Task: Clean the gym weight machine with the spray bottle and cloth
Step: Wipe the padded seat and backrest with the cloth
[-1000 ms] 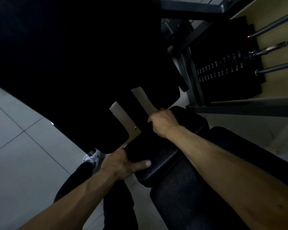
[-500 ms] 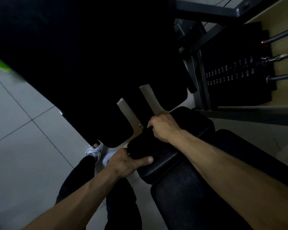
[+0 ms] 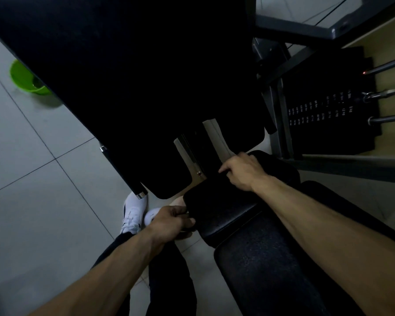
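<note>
The weight machine fills the view: a large black back pad [image 3: 132, 83], a small black seat pad [image 3: 217, 208] and a longer textured bench pad [image 3: 267, 267]. My left hand [image 3: 169, 222] grips the near left corner of the seat pad, with fingers and thumb curled round its edge. My right hand [image 3: 242, 172] sits at the pad's far edge with its fingers curled down over it. The scene is too dark to make out a cloth under either hand. No spray bottle is in view.
The weight stack [image 3: 324, 110] with chrome guide rods [image 3: 388, 118] stands at the right inside a grey steel frame [image 3: 281, 124]. A green bowl [image 3: 26, 79] sits on the tiled floor at the upper left. My white shoes [image 3: 134, 213] are below the pads.
My left thumb, stretched out along the seat pad before, is now curled round its corner. My right hand shifted slightly along the far edge. The view swung, bringing the green bowl in.
</note>
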### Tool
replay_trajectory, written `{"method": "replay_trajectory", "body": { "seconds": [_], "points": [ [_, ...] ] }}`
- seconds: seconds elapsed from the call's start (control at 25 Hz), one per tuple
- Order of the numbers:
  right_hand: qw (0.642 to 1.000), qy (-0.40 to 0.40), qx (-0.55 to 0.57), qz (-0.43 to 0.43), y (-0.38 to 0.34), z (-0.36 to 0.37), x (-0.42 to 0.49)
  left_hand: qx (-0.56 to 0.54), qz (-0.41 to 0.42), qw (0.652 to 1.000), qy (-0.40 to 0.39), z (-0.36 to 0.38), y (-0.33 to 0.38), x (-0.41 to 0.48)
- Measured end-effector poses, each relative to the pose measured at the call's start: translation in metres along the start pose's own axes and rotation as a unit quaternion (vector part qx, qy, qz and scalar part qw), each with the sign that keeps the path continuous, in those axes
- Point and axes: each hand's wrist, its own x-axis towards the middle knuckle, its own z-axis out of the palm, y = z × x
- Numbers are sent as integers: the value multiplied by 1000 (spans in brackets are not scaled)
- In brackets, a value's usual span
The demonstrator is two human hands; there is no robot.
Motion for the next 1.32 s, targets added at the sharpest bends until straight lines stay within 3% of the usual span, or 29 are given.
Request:
{"method": "replay_trajectory", "body": {
  "seconds": [0.08,0.24,0.32,0.44,0.52,0.6,0.68,0.76,0.84,0.96,1.04,1.2,1.32],
  "points": [
    [1000,-3,-3,-25,-24,10,-6,-19,-19,1000,9,-3,-3,7],
    [979,-97,38,-176,-96,47,-47,-53,-66,996,18,-7,-12,21],
    [979,-89,40,-180,-65,35,-46,-53,-65,996,17,-6,-13,18],
    [997,-4,-11,-73,12,0,-34,-59,-71,995,28,-4,-8,18],
    [999,29,-1,-26,23,-6,-47,-73,-79,994,37,-1,-3,16],
    [998,4,17,-65,-19,1,-67,-87,-88,991,47,2,2,16],
    [982,-52,53,-172,-72,13,-99,-90,-96,991,38,3,7,16],
    [968,-61,59,-237,-80,14,-118,-71,-95,992,35,6,12,13],
    [971,-50,46,-230,-43,-8,-118,-40,-88,995,27,8,15,8],
    [988,15,34,-150,13,-29,-119,-7,-76,997,13,11,18,0],
    [990,30,47,-132,1,-25,-121,10,-77,997,13,13,20,1],
    [959,-52,73,-269,-76,12,-142,19,-75,997,19,17,22,0],
    [957,-36,45,-284,-36,-5,-139,26,-67,997,14,16,20,1]
  ]
}}
